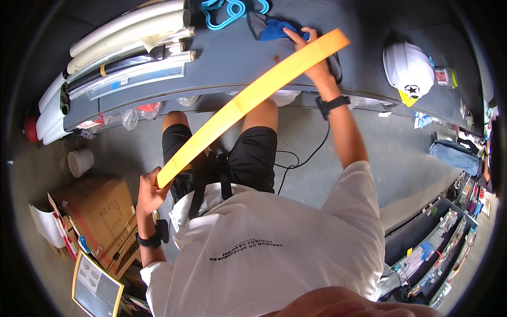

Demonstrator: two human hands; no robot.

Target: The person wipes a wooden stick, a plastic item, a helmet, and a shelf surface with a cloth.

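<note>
A long flat yellow-orange strip [241, 103], its material unclear, slants across my lap up over the dark worktop [233, 59]. My left hand [152, 192] is closed around its lower end, beside my left thigh. Near its upper end, my right hand [313, 49] is partly hidden behind the strip. The fingers of that hand rest on a blue and grey fabric item [273, 29] lying on the worktop. Part of this fabric, with a dark edge, shows beyond my right wrist. Whether the right hand grips the fabric or the strip is hard to see.
Rolls of sheet material [130, 31] lie at the worktop's left. A turquoise cord [227, 16] lies at the back, a white helmet [408, 69] on the right. A cardboard box [99, 214] and gold-framed panel [99, 285] stand lower left. A black cable [309, 158] crosses the floor.
</note>
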